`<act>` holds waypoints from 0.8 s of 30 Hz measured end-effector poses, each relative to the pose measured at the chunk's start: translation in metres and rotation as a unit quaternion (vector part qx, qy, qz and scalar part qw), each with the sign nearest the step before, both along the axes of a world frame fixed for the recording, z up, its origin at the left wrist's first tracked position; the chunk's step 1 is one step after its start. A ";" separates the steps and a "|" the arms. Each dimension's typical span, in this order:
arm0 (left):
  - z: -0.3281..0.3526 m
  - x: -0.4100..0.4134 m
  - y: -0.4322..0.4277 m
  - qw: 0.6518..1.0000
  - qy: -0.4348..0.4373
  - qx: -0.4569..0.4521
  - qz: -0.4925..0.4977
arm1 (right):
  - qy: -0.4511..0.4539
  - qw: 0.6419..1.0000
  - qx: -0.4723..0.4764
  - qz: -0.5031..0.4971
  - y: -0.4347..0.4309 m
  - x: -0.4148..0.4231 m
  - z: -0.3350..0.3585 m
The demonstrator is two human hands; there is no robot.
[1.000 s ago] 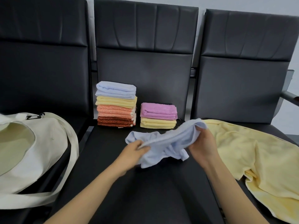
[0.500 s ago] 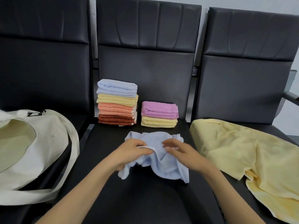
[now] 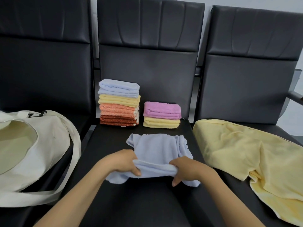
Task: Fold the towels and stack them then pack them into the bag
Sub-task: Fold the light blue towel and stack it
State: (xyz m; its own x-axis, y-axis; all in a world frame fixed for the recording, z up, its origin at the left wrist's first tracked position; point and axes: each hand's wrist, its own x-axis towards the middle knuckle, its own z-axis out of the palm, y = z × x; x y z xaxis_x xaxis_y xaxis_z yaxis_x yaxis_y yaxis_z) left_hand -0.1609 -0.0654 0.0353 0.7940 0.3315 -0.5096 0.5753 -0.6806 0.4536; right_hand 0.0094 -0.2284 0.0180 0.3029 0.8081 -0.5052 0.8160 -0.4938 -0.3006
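Observation:
A light blue towel [image 3: 157, 149] lies spread on the middle black seat. My left hand [image 3: 122, 163] and my right hand [image 3: 186, 169] each grip its near edge, which is bunched and lifted between them. Behind it stand two folded stacks: a tall stack [image 3: 119, 103] with blue, yellow, orange and rust towels, and a short stack [image 3: 162, 115] with a pink towel on a yellow one. A cream tote bag [image 3: 32, 149] lies open on the left seat. An unfolded yellow towel [image 3: 249, 156] is spread over the right seat.
Three black padded seats [image 3: 147, 202] stand in a row with tall backrests. The bag's long strap [image 3: 72, 163] loops over the gap between the left and middle seats. An armrest [image 3: 296, 96] shows at the far right.
The blue towel went from held in the air to lying on the middle seat. Both hands slid back to its near edge and now grip it, lifted and bunched.

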 end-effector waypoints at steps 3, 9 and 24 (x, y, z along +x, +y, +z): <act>-0.004 0.002 0.000 0.995 -0.094 -0.004 -0.025 | -0.034 0.999 0.023 -0.011 0.007 0.001 -0.008; -0.004 0.005 0.004 0.935 -0.296 -0.131 0.143 | 0.131 0.952 0.238 -0.142 0.001 0.014 0.004; -0.019 0.001 0.005 0.999 0.033 0.003 -0.031 | -0.032 0.999 -0.006 -0.012 -0.006 -0.003 0.000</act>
State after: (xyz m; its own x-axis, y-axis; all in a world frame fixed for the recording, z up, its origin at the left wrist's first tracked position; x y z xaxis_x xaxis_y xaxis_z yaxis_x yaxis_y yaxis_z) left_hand -0.1594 -0.0608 0.0163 0.7781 0.2864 -0.5590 0.5604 -0.7185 0.4120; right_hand 0.0061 -0.2339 0.0183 0.3540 0.7947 -0.4930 0.8217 -0.5161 -0.2418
